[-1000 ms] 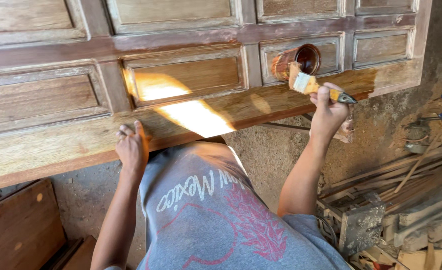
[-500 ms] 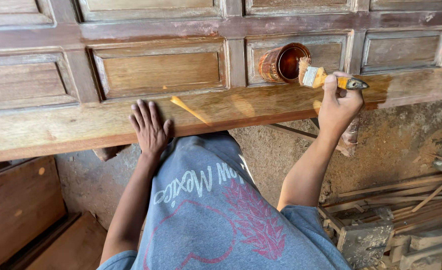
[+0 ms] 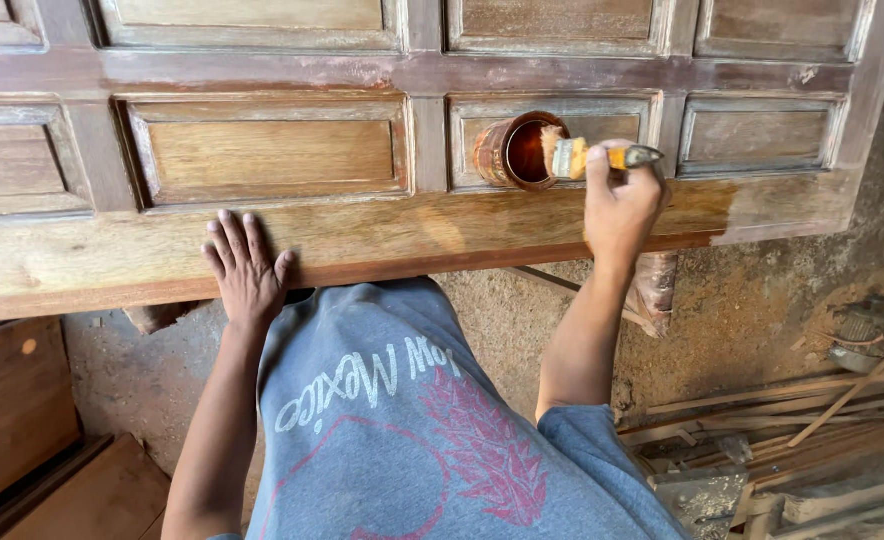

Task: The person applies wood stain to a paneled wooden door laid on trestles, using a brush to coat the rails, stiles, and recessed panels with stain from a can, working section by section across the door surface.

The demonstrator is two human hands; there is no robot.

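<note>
Brush [image 3: 572,157] now dipped into can [image 3: 510,151]; left hand [image 3: 245,268] shifted right.

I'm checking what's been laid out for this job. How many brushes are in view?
1: a single paintbrush, gripped in the right hand, its bristles at the mouth of the tin can on the wooden door. Others may lie out of frame.

Even soft daylight, no glare, sharp pic, slight edge distortion.

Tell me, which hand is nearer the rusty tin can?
Right. The right hand holds a paintbrush at the can's mouth; the left hand lies flat on the door, well away.
</note>
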